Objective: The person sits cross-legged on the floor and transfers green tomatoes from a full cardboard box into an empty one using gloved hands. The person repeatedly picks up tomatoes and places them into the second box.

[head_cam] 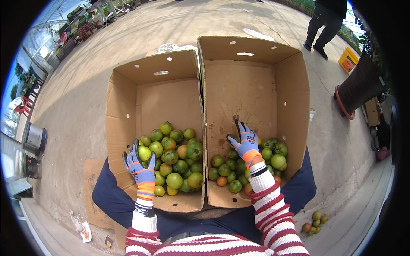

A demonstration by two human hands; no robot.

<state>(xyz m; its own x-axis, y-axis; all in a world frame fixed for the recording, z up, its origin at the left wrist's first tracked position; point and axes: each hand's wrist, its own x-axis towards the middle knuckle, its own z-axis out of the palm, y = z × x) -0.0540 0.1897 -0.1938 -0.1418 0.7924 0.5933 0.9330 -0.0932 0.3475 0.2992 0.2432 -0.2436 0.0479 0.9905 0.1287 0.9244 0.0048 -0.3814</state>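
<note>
My left hand (139, 166), in a blue-grey work glove with an orange cuff, is in the left cardboard box (169, 96). Its fingers and thumb curl around a light green tomato (144, 153) at the left edge of a pile of green and yellowish tomatoes (174, 180). Over the right cardboard box (240, 86), my gloved right hand (247, 140) reaches past the tomatoes with fingers apart. Nothing shows in it, though its palm faces away. Below it lie mostly green tomatoes (235, 186), with a few orange ones. The bare bottom of this box has dark stains.
Both boxes stand side by side between my legs. Several tomatoes (315, 223) lie on the concrete floor at lower right. A person (326, 25) stands at upper right, near a yellow bucket (348, 60) and a dark planter (360, 84). Flat cardboard (94, 192) lies at left.
</note>
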